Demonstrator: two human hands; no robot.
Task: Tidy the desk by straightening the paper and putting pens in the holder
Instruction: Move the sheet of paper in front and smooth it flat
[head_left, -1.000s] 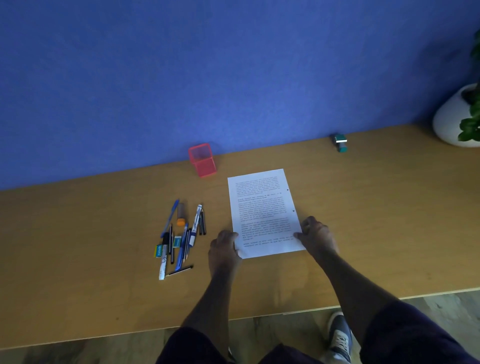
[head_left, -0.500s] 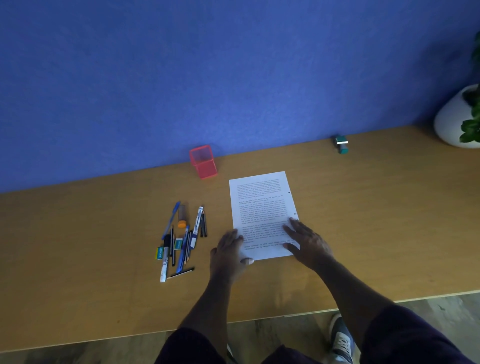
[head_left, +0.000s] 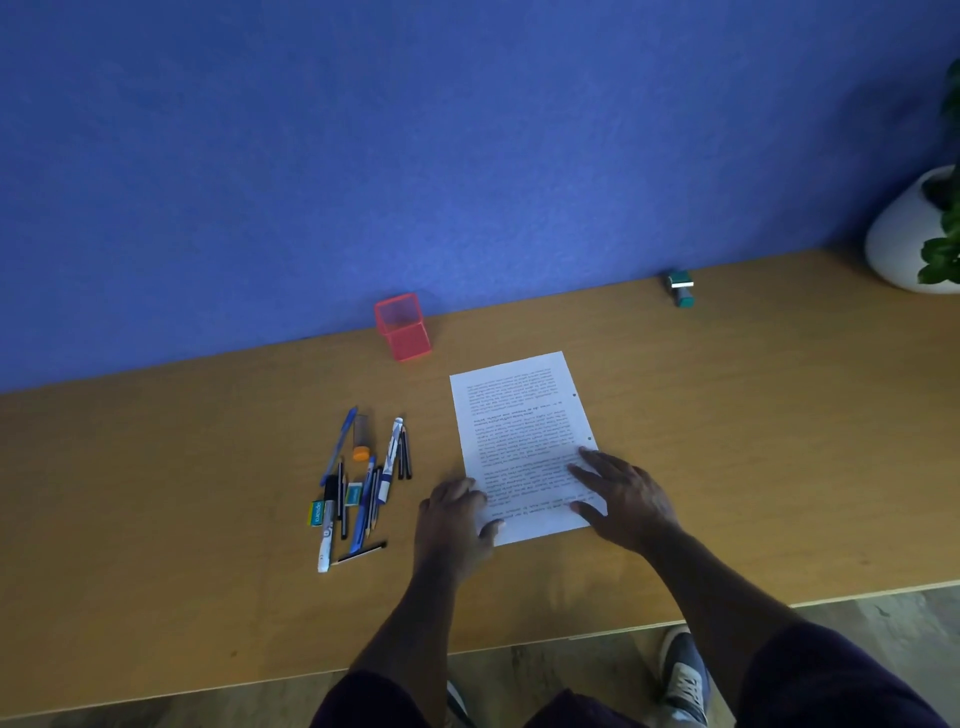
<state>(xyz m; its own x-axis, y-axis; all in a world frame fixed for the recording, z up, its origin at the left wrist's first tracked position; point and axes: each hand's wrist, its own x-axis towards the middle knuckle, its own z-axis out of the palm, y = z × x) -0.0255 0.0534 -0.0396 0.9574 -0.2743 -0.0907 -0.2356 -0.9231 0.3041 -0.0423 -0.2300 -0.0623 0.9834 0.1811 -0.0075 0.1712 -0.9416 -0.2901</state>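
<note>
Both hands are flat on the printed sheet of paper (head_left: 524, 441) lying on the wooden counter (head_left: 727, 415). Left hand (head_left: 454, 519) sits on the near left corner with its fingers loosely spread, thumb on the page, not gripping anything. Right hand (head_left: 626, 499) presses down on the near right part, fingers (head_left: 584, 470) splayed open over the text. Paper is tilted a bit, text facing away from the person. Left of it, well apart from the hands, there's a loose bunch of pens and pencils (head_left: 363, 488) with a couple of small erasers mixed in. Red mesh pen holder (head_left: 402, 326) stands back by the blue wall (head_left: 415, 156), just beyond the paper's far left corner.
</note>
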